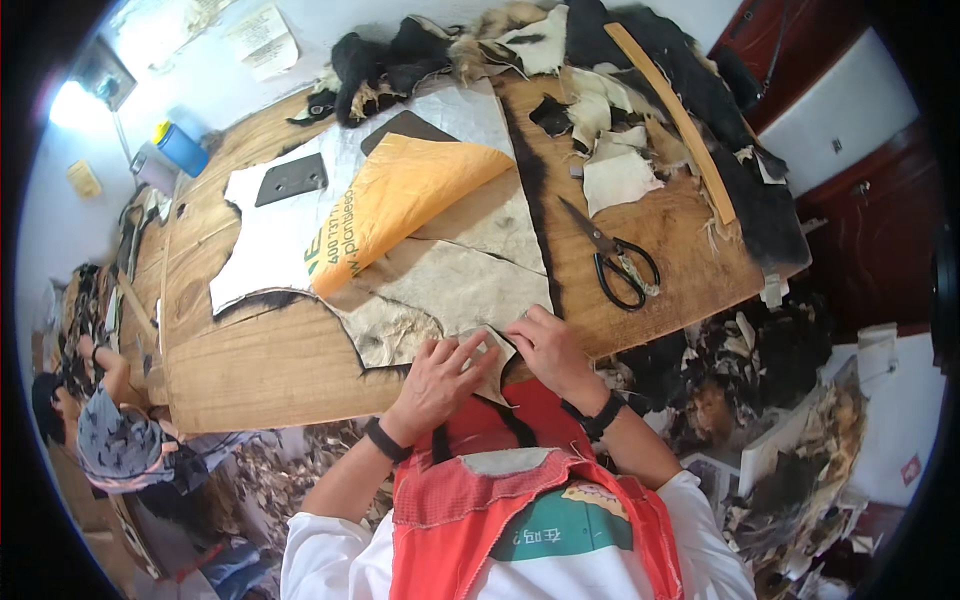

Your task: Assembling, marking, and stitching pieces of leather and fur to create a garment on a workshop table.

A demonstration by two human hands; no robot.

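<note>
Two hands were at the near edge of the worktop (270,370), both on the same small scrap (492,362) of pale hide. Your left hand (436,385) lay flat over its left part, fingers spread and pressing down, so its grip was apart rather than closed around anything. Your right hand (548,348) pinched the scrap's right edge, its grip clamped on the hide between thumb and fingers. The scrap lay right at the worktop's front edge, just above your red apron (520,500), and it touched the lower corner of a larger grey hide (450,285) spread across the middle of the wood.

Over the upper part of that hide sat a white sheet (265,235) with its orange underside (400,195) folded back. One dark grey plate (291,179) rested on the sheet, well apart from your hands. A strip of black fur (530,200) ran down the hide's right side. Black-handled scissors (610,255) lay to the right of that strip, near your right hand but not touching it, blades pointing away from you.

Further back, a heap of black and pale fur pieces (560,60) covered the far end, with a long wooden strip (675,120) lying slantwise across it. A blue container with a yellow cap (180,147) stood at the far left corner. Offcuts (760,400) littered the floor to your right, and another person (120,440) crouched low at your left.
</note>
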